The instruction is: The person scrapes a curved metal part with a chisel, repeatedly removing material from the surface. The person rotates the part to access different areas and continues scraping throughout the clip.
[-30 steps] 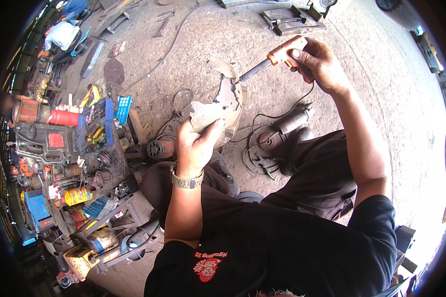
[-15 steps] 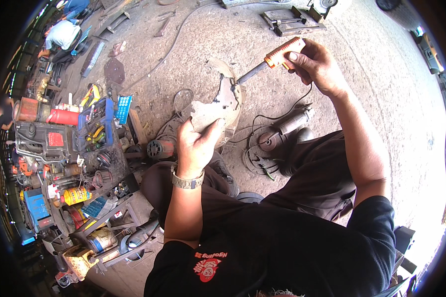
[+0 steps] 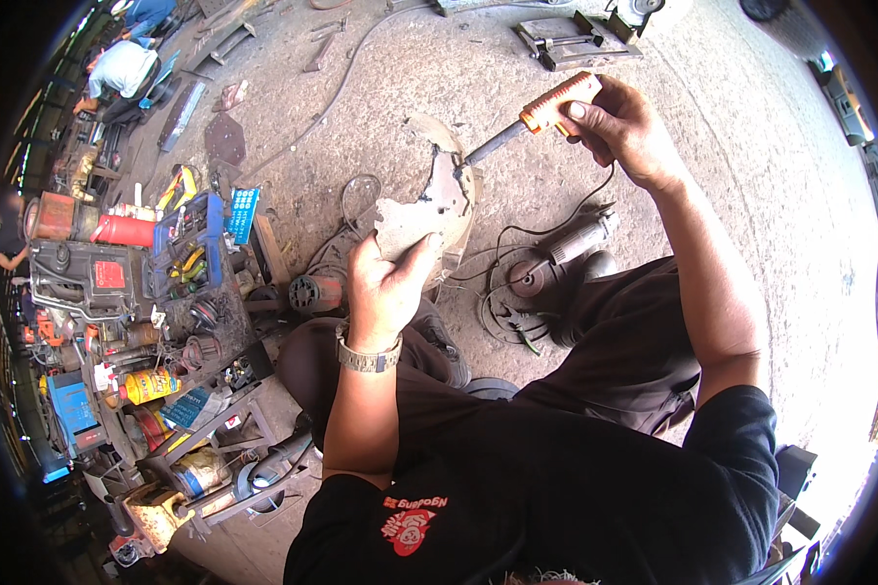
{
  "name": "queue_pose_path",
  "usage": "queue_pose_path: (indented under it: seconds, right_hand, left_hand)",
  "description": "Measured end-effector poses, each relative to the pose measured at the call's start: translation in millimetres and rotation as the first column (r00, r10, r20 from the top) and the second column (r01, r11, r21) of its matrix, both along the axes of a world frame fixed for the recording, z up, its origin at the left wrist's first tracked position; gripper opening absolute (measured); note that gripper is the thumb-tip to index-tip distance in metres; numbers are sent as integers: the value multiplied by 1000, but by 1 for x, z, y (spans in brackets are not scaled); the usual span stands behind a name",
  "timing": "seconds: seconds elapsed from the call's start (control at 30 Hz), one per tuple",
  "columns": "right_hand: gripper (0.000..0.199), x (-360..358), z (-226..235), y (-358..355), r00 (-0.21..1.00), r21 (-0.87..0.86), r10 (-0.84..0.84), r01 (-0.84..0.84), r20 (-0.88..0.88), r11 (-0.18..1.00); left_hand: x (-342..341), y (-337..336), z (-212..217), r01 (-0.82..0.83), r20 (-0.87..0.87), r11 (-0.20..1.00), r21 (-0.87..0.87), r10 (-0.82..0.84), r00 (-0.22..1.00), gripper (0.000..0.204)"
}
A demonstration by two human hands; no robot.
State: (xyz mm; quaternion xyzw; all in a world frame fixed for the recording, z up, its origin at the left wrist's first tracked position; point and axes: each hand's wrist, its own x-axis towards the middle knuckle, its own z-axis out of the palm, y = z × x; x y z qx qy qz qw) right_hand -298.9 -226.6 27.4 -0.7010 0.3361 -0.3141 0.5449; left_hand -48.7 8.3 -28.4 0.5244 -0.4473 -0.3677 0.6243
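In my right hand (image 3: 622, 132) is a soldering iron (image 3: 561, 102) with an orange handle and a grey barrel. My fingers wrap round the handle, and a dark cord hangs below it. The iron's tip meets a dark, rough seam on a thin, pale, jagged-edged broken piece (image 3: 415, 216). My left hand (image 3: 390, 292) grips the near end of that piece, thumb on top and fingers hidden beneath. The far part of the piece curves round, and something rounded and pale lies under it; I cannot tell what.
An angle grinder (image 3: 576, 239) lies on the concrete floor by my right leg, its cord looped around. On the left are a blue toolbox (image 3: 215, 210), a red power tool (image 3: 317, 292) and a yellow bottle (image 3: 151, 385) among clutter. Two people crouch at far left. A metal frame (image 3: 580, 44) lies ahead.
Almost nothing differs. Both hands, the iron and the broken piece hold nearly the same place. At the far left edge, another person's arm has shifted slightly.
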Motion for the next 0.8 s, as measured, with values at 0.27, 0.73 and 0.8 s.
queue_pose_path:
  seconds: [0.27, 0.73, 0.8]
  right_hand:
    - [35, -2, 5, 1, 1000, -19, -3, 3, 19, 1000]
    - [35, 3, 3, 10, 999, -57, -36, 38, 39, 998]
    - [35, 4, 5, 11, 998, -59, -48, 49, 28, 997]
  left_hand:
    - [-3, -2, 2, -44, 4, 999, -5, 44, 999, 22]
    - [-6, -4, 2, -82, 19, 996, -29, 82, 996, 21]
    - [-6, -4, 2, -83, 19, 996, -28, 84, 996, 21]
